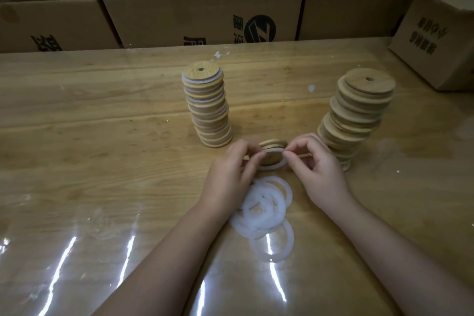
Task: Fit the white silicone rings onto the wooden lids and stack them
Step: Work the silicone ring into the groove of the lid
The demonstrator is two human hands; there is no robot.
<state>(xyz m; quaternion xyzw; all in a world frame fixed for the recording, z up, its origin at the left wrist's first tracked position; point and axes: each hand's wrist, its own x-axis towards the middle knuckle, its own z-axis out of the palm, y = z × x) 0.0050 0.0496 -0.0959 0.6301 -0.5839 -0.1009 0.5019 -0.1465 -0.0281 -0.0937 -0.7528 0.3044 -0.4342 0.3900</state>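
Both my hands hold one wooden lid [272, 156] with a white silicone ring [273, 167] partly round it, just above the table. My left hand [230, 174] grips the lid's left edge. My right hand [318, 172] pinches the ring at the lid's upper right. A loose pile of white rings [264, 210] lies on the table below my hands. Behind on the left stands a tall stack of lids with rings [207, 108]. On the right a leaning stack of bare wooden lids [356, 115] rises beside my right hand.
The wooden table [102, 136] is covered with a shiny clear sheet. Cardboard boxes [200, 15] line the back edge, and another box [436, 41] sits at the far right corner. Small white scraps [311, 88] lie near the stacks.
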